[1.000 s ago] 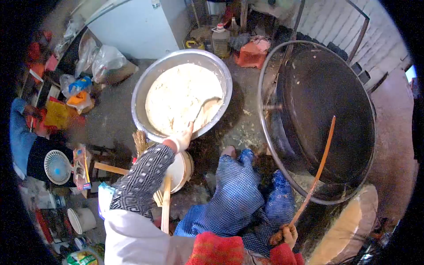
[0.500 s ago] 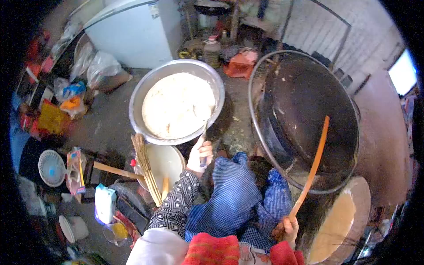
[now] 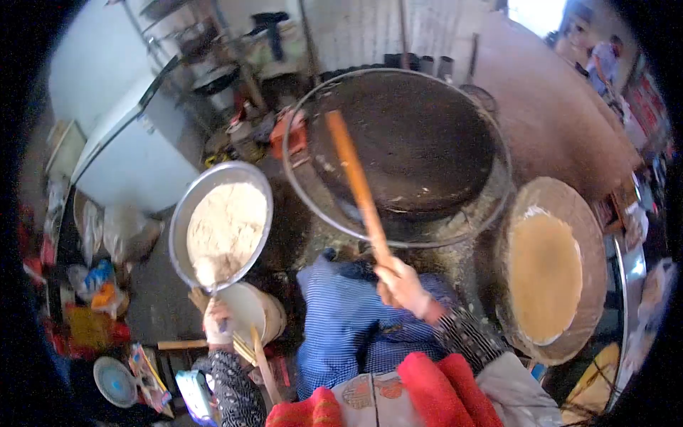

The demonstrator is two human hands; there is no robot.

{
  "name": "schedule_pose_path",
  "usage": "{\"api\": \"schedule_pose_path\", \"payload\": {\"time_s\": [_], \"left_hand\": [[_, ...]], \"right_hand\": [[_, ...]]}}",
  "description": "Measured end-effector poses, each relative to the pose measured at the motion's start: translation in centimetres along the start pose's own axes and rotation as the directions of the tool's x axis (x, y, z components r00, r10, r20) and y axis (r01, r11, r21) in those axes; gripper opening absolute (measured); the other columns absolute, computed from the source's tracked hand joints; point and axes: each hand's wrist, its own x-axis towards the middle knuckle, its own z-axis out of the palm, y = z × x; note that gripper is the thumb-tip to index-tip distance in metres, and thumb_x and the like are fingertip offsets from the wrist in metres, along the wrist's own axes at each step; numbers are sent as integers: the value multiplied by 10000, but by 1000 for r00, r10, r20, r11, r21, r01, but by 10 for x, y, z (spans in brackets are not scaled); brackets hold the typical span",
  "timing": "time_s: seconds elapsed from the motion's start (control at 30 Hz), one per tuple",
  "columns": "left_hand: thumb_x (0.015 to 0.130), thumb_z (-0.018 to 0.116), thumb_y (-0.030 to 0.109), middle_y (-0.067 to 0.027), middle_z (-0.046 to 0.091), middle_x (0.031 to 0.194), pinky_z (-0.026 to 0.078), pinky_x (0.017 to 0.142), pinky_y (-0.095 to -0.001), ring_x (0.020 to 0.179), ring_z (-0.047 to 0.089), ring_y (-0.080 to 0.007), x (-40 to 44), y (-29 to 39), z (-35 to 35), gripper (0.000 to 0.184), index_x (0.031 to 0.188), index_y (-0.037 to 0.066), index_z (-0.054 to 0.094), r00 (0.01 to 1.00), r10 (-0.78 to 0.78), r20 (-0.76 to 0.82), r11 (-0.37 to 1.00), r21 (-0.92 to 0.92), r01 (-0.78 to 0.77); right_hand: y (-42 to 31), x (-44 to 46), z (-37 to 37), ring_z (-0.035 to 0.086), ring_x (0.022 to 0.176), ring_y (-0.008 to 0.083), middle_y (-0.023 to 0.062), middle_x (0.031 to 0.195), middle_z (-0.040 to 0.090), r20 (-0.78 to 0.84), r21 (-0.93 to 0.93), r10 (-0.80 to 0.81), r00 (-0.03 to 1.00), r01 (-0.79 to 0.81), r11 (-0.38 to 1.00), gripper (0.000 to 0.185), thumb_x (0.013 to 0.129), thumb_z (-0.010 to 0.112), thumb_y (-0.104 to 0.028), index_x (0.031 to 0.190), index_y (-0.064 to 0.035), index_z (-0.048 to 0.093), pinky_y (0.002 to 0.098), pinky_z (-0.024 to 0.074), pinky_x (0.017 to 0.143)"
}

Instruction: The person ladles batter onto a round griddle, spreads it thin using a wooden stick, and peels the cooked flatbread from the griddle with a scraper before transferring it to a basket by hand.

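Two hands, both closed. Left hand (image 3: 218, 322) grips ladle (image 3: 212, 276) by handle, its head in pale dough (image 3: 229, 222) at basin's (image 3: 266, 206) near rim. Right hand (image 3: 404, 287) clenched round near end of stick (image 3: 357, 183); far end over griddle's (image 3: 427, 142) left edge, contact unclear. Bucket (image 3: 274, 317) just beside basin's near rim. Tan sheet (image 3: 546, 277) in round tray (image 3: 595, 285), right of griddle.

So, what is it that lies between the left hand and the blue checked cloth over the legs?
Between the left hand and the blue checked cloth stands a white bucket, with a wooden stick against it, in the head view.
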Motion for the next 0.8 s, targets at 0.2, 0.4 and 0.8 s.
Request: {"api": "schedule_pose_path", "payload": {"time_s": [0.2,0.4,0.8], "left_hand": [[1014,423,205,-6,462,702,474,496,-266,561,487,-105,-16,-10,52,213,921,18,463,991,7,132,1000,15,-9],[830,469,13,-56,562,802,353,874,-454,812,557,-254,-21,-43,102,110,918,26,533,736,51,675,-364,699,-616],[969,549,202,29,455,728,301,407,-193,489,358,-56,63,-307,198,486,1428,183,392,979,-197,45,222,975,0]], "right_hand": [[63,59,-113,539,467,165,-3,569,542,-315,-289,-212,925,119,950,143,905,594,-237,873,-101,622,344,432,402],[55,12,-286,525,512,171,7,608,518,-715,379,86,694,282,881,158,940,544,-215,815,-119,556,342,436,440],[23,83,-235,616,578,343,176,745,647,-428,-878,-573,699,-170,448,293,920,548,-360,898,-71,597,460,509,512]]}}
